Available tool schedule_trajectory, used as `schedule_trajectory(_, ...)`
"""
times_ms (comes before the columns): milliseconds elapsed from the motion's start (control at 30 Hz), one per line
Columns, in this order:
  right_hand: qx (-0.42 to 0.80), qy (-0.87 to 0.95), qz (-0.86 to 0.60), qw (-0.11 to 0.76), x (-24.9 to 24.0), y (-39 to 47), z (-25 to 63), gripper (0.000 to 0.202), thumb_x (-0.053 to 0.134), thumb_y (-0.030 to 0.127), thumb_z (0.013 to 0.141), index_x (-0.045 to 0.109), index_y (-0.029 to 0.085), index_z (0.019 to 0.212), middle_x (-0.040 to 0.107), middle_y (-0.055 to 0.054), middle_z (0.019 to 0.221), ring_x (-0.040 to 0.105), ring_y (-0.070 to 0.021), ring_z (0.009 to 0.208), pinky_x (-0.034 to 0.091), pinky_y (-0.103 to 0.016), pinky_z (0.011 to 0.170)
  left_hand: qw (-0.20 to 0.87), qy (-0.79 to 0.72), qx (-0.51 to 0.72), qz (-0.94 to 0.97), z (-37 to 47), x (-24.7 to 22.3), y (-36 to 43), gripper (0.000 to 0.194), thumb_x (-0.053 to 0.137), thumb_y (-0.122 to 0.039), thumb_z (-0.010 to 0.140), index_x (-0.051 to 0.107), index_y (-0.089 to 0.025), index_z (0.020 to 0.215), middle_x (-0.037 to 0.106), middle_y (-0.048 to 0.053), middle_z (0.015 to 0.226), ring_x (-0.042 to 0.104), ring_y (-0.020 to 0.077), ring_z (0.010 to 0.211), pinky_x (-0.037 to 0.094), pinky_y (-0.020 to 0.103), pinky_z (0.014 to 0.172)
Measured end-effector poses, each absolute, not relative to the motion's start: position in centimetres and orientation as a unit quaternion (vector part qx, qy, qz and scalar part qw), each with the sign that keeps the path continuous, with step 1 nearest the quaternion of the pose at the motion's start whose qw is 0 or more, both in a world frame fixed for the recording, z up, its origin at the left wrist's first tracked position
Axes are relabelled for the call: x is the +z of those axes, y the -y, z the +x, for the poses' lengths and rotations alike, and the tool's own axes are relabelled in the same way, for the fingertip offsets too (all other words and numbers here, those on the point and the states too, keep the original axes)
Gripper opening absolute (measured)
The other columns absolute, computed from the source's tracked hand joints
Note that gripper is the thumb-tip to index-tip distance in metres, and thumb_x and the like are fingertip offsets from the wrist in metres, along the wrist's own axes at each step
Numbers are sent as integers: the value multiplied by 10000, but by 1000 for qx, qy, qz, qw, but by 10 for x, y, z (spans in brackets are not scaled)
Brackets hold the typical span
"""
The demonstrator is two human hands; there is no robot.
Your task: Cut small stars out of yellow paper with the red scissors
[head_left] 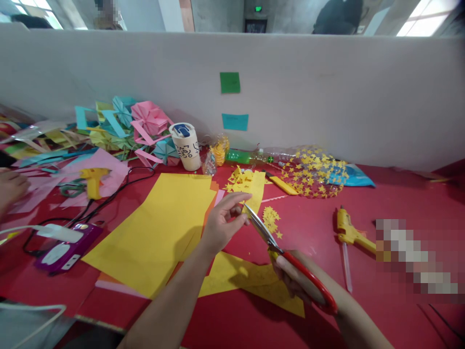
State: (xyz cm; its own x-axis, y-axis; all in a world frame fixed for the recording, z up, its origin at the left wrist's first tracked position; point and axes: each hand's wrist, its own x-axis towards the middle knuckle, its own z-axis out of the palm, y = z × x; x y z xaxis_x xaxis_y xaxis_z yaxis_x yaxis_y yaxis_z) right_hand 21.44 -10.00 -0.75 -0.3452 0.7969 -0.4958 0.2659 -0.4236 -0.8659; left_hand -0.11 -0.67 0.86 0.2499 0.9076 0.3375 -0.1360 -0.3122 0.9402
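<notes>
My right hand point(290, 276) is closed around scissors point(267, 232) with red handles. Their silver blades point up and left, with the tips at the fingers of my left hand point(223, 223). Between that hand's thumb and fingers is a small piece of yellow paper point(247, 210), mostly hidden. A yellow paper strip point(258, 186) shows just behind; whether it joins the held piece I cannot tell. Small yellow paper stars point(271, 220) lie in a pile right of the blades. More yellow cut pieces point(240, 178) are heaped beyond my left hand.
Large yellow sheets point(163, 228) lie to the left, and yellow offcuts point(240, 274) under my wrists. Glue guns point(93, 182) point(348, 228), a purple power strip point(69, 249), a white cup point(186, 145), a cutter knife point(283, 185) and a star-filled bag point(314, 172) surround them. Another person's hand point(10, 189) is far left.
</notes>
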Motion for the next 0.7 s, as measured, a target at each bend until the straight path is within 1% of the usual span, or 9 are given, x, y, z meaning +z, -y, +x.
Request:
schedule_trajectory(133,649,502,-533,207,-8,100,215,599,478,786,817,479,201,688,346,97,436,332,-54,354,318,-167,371,501,-319,527,608,0,11,7,366,626,-141,809,686,-241,1156,566,63,1173,541,47,642,576,231,637)
schedule_trajectory(367,643,507,-541,193,-5,99,215,606,482,799,798,447,207,673,362,90,461,346,-55,369,288,-158,352,535,-310,512,597,-3,15,7,382,630,-112,795,698,-252,1144,566,46,1174,572,40,646,569,216,650)
schedule_trajectory(600,614,543,-547,170,5,97,214,664,452,865,741,403,209,657,369,79,494,364,-59,405,285,-167,373,595,-305,464,581,-15,23,3,395,654,-86,742,740,-280,1075,580,26,1108,476,57,673,559,188,587)
schedule_trajectory(700,601,567,-541,158,3,97,215,646,440,841,775,401,206,659,391,67,510,395,-67,418,295,-168,378,614,-299,440,583,-21,27,1,410,650,-65,716,754,-280,1049,588,21,1058,461,54,660,540,168,560)
